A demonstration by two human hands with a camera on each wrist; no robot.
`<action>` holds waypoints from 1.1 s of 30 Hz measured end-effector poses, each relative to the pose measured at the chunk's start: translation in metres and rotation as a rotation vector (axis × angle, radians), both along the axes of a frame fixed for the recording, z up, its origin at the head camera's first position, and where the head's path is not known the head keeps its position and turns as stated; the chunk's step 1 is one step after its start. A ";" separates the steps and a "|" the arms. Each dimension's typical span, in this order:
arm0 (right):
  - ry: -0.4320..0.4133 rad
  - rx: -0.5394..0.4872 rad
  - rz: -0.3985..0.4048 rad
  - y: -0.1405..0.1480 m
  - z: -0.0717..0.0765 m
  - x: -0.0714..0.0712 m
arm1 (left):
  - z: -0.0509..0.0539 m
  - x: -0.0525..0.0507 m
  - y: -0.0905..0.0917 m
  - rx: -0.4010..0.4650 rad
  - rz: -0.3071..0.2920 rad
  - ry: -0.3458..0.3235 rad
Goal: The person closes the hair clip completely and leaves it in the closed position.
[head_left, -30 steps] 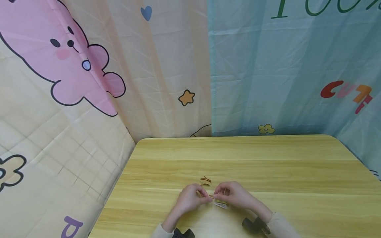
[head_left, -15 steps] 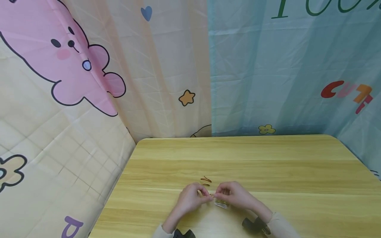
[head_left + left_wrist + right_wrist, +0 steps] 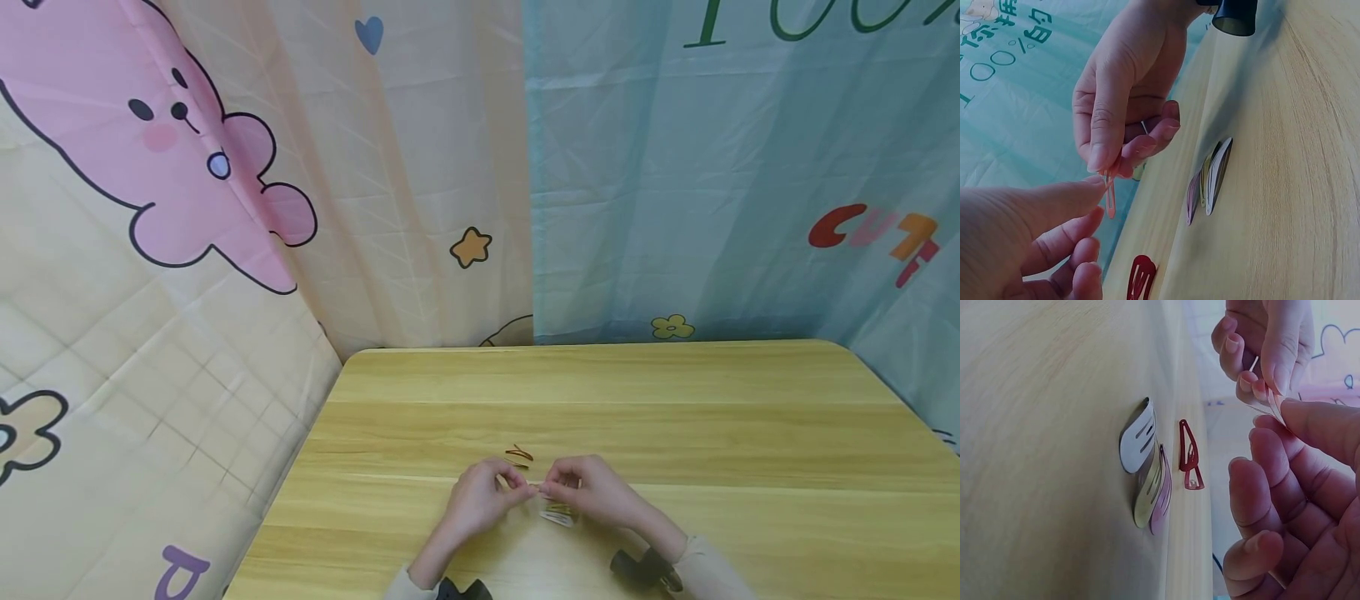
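An orange-pink snap hair clip [image 3: 1110, 203] is pinched between both hands above the table. My left hand [image 3: 482, 500] pinches one end with thumb and forefinger, and my right hand [image 3: 600, 492] the other; fingertips hide part of it. In the right wrist view the clip [image 3: 1277, 411] shows its thin parts spread apart. Below the hands lie a white clip [image 3: 1137, 439], a yellow-green clip [image 3: 1148, 497] and a pink clip [image 3: 1161, 500], close together. Farther back is a red clip [image 3: 1188, 447] with another reddish clip [image 3: 1194, 481] beside it.
The wooden table [image 3: 675, 433] reaches back to a blue-green curtain [image 3: 675, 167] and a cream one with a pink cartoon figure [image 3: 195, 158]. Dark devices are strapped at both wrists, the right one [image 3: 637, 568] near the table's front.
Both hands have risen slightly in the head view, still pinching the clip. The clips on the table have not moved.
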State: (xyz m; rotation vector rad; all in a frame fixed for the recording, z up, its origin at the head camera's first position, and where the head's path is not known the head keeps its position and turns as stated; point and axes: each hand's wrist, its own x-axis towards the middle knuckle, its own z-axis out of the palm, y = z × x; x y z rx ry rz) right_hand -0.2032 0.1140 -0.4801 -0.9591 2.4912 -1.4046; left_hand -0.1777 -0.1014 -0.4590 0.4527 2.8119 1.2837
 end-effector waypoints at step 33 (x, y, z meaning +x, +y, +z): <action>0.006 -0.062 0.010 0.000 0.008 0.002 | -0.005 -0.002 0.001 0.032 -0.103 -0.012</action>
